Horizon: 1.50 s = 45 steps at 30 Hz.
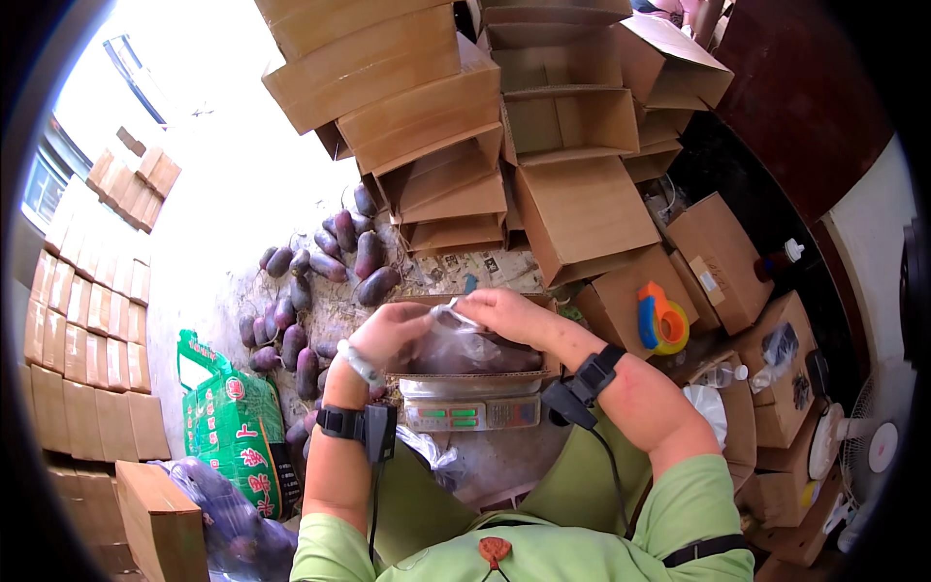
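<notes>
In front of me a clear plastic bag with dark purple radishes in it lies inside an open cardboard box. The box rests on a digital scale with lit green displays. My right hand pinches the twisted, whitish neck of the bag from the right. From the left, my left hand closes on the same gathered plastic; its fingertips are partly hidden and slightly blurred. Loose purple radishes lie on the floor to the left of the box.
Stacked open cartons rise beyond the box. A green woven sack and a bag of radishes stand left, near piled closed boxes. Right are tape rolls, a fan and more cartons. Another person shows partly at the top.
</notes>
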Tool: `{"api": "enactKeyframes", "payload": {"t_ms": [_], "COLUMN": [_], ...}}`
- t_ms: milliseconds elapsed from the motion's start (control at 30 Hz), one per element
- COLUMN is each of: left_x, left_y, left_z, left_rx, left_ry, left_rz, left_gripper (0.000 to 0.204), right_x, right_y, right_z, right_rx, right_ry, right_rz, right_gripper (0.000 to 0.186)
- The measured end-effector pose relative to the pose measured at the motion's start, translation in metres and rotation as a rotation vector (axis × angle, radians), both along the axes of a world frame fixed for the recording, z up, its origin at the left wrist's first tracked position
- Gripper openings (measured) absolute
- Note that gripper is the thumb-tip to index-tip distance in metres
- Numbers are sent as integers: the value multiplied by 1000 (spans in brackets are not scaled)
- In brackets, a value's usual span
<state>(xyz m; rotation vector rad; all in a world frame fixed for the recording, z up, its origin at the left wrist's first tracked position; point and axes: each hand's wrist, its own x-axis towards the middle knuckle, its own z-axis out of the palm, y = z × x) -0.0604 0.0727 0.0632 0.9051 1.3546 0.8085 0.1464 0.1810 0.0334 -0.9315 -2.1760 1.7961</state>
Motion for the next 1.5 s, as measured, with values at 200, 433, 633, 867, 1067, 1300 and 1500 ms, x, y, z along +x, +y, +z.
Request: {"api": "enactKeyframes", "payload": {"t_ms": [200,433,633,867,1067,1300,1500], "left_x": [-9,34,40,40,-3,-108,-78], "left_y": [16,24,25,29,-2,-187,-406], "left_z": [-76,-43,-67,-107,-13,-22,-199], "left_rx": [-52,-117,214,10,462,398,-369], "left_ry": [969,1214,157,842,659,-8,196], "left_rz": [-69,-80,-237,-580,-72,934,1040], "left_gripper": [38,36,54,61,38,36,50], "right_x": [24,38,34,22,47,65,74], "right_y": [-7,-22,-21,-14,15,21,23], "right_z": [-3,-11,-18,-1,12,29,21], "right_rx": [733,1001,1033,755,641,565,389], "right_ry": [-509,-799,-854,-771,-401,-287,-230], "right_rz": [429,592,630,536,188,20,-89], "right_gripper": [17,13,13,26,30,31,27]}}
